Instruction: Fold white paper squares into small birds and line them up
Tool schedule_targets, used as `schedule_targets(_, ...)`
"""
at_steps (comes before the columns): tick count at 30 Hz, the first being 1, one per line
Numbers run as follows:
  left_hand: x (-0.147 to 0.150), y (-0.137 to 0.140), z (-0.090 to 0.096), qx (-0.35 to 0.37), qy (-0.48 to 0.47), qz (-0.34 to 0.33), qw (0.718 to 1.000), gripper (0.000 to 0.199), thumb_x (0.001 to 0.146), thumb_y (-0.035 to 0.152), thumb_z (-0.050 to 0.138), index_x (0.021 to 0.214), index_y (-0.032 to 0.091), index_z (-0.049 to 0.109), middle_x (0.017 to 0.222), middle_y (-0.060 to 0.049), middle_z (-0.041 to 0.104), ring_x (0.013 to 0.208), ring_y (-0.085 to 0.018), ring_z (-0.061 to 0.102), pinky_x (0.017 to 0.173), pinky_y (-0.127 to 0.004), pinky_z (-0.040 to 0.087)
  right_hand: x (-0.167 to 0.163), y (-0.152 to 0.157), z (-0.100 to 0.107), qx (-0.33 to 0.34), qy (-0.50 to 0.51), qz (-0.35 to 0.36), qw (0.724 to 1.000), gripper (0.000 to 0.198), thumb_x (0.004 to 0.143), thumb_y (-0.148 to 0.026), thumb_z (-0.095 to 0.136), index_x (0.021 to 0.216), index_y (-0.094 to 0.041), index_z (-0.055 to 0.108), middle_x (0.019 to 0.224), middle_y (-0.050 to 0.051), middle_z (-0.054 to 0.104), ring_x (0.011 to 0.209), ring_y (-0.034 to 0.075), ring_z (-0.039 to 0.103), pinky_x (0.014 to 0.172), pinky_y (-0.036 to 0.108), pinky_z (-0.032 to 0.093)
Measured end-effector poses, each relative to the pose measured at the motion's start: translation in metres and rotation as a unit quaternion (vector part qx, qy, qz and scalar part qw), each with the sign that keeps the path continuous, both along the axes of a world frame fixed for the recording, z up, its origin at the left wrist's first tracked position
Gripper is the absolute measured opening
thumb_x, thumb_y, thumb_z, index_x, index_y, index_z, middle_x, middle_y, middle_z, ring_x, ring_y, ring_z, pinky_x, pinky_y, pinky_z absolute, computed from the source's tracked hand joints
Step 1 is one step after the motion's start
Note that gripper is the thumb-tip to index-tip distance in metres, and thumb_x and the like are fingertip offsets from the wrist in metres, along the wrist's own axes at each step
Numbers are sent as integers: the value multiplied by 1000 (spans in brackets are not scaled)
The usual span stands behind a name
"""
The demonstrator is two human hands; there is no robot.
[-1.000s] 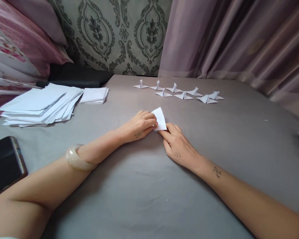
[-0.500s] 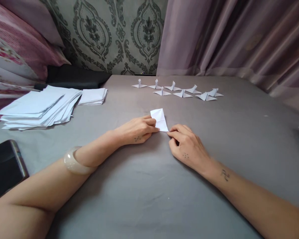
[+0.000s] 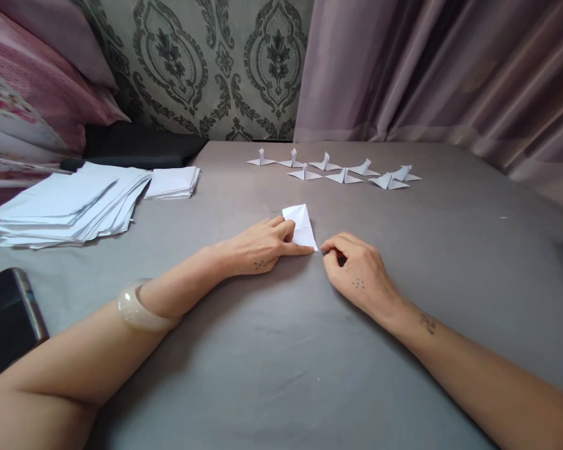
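A small piece of white folded paper (image 3: 303, 226) lies on the grey cloth in front of me, with crease lines on its face. My left hand (image 3: 268, 244) is on its left side, fingers curled over the paper and the thumb stretched along its near edge to the right corner. Just right of that corner is my right hand (image 3: 356, 265), its thumb and forefinger drawn together in a pinch. A narrow gap seems to separate its fingertips from the paper, and nothing shows between them.
Several folded paper birds (image 3: 343, 176) stand in two rows at the back. On the left are a large stack of white paper (image 3: 60, 200), a smaller stack (image 3: 172, 182) and a phone (image 3: 9, 322). A black cloth (image 3: 141, 145) lies behind the stacks.
My left thumb has stretched rightward along the paper's near edge to its corner. My right hand has let go of that corner and shifted slightly right.
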State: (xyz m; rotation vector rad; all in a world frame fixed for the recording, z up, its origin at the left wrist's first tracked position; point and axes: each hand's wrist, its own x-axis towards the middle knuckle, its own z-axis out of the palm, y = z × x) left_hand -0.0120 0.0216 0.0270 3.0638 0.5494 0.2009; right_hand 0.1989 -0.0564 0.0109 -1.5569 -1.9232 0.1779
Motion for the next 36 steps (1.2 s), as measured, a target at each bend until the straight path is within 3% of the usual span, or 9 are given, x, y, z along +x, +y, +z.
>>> schedule_targets(6,2,-6,5,17,7,7,1000,47,92,12,39,132,27,58,92,-10,56,80,-20,51,74,-31,43,-3,-4,1,16,-122,50,991,37,81,-7,46,104,-21,71,93,6,66,87,20,58,71,31,46)
schedule_targets(12,-14,3,5,-46,-47,-7,998,37,90,9,41,110,20,70,98,-8,66,90,-18,59,77,-26,47,-1,-8,4,17,-185,56,981,34,85,-10,46,99,-21,74,93,6,66,82,20,56,63,31,43)
schedule_targets(16,-16,7,5,-50,-65,-10,997,36,87,5,44,99,21,74,98,-7,69,91,-18,61,78,-26,48,1,-6,3,21,-158,54,986,32,82,-9,46,92,-21,74,91,6,67,83,19,58,63,31,43)
schedule_targets(20,-16,8,2,-78,-103,-10,992,33,82,3,46,90,19,74,97,-7,71,90,-17,62,79,-26,48,1,6,2,-16,-42,21,999,25,80,-11,48,88,-20,71,97,5,68,79,16,61,68,29,46)
schedule_targets(23,-16,10,-3,-91,-151,-11,984,32,80,3,47,88,18,73,94,-7,71,87,-16,63,78,-26,49,-1,16,3,-45,31,-13,998,17,83,-23,54,92,-18,68,99,6,67,69,14,59,69,31,47)
schedule_targets(28,-15,10,-8,-84,-173,-7,981,31,80,5,45,86,18,73,92,-7,70,86,-17,62,78,-28,49,-9,23,5,-51,67,3,996,30,86,-47,56,85,-19,67,97,7,66,66,14,58,66,32,47)
schedule_targets(32,-13,9,-8,-67,-164,-4,984,29,82,7,44,86,19,71,93,-6,69,85,-16,61,78,-28,48,-14,23,2,-31,84,32,995,18,83,-37,61,79,-19,66,91,5,65,61,11,55,61,29,46)
schedule_targets(36,-11,7,-2,54,-257,109,959,24,89,24,51,110,17,62,119,-14,61,112,-24,54,93,-38,43,-11,22,3,42,42,54,997,14,88,-25,55,83,-20,67,93,5,65,70,13,58,66,28,45)
